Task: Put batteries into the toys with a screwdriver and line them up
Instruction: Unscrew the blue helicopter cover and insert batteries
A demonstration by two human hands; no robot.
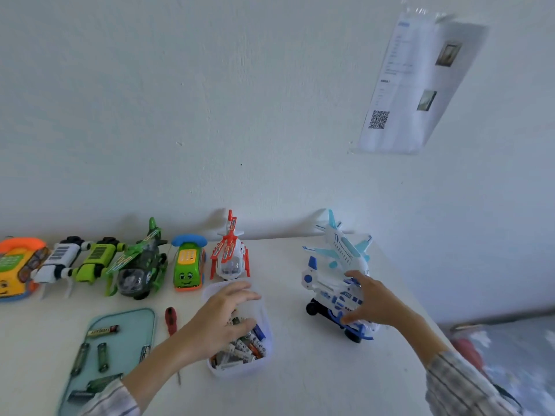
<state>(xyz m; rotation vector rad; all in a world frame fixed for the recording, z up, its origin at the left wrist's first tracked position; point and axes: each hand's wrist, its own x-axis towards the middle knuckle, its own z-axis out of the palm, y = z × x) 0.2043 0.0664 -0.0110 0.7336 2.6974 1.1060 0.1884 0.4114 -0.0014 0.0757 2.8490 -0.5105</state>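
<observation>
**Plastic toys in a row; battery tub and blue helicopter under the two hands**

Plastic toys are shown lined up along the back of the white counter [300, 370], against the wall: an orange phone [18, 265], a white robot [60, 259], a lime robot [96, 259], a green helicopter [141, 265], a green phone car [189, 265] and a red helicopter [229, 256]. A blue airliner [342, 244] is set apart to the right of the row, and just in front of it a blue-and-white helicopter [333, 295] is seen tipped onto its side.

The right hand [369, 298] is spread across this helicopter, fingers over its upper body and thumb at the lower skid; contact is apparent, though whether a firm grip is made cannot be told. The left hand [222, 319] is lowered into the clear battery tub [264, 358], fingers loosely extended over the mixed batteries [243, 349]; whether a cell is pinched beneath the palm is hidden.

The red-handled screwdriver [171, 321] is laid on the counter just left of the tub, long axis running roughly front to back, handle away from the person, its shaft passing beneath the left forearm. It is therefore nearer the left hand, while the toy lies to the right, well apart from the tool. A teal lid [141, 325] bearing several loose batteries is placed further left.

The step in hand is judged to be the servicing of the blue-and-white helicopter, which has not yet joined the row.
</observation>
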